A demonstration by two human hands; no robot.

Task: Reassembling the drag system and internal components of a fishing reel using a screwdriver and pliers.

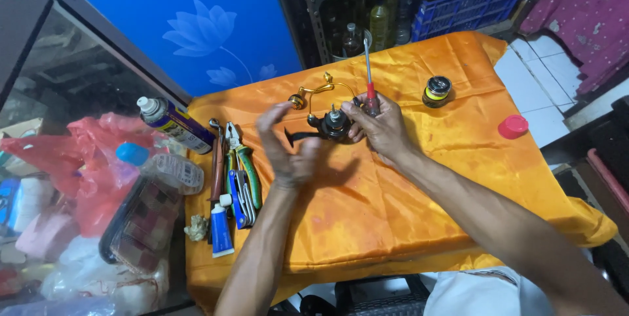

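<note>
Both hands at reel body [333, 126] | right hand [380, 129] grips screwdriver [369, 83]

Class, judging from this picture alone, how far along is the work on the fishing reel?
Done: the spool already sits apart on the orange cloth. In hand: both hands hold the reel body; the right hand also grips a screwdriver, and the left hand steadies the reel. Left: pliers and the tube lie untouched.
</note>
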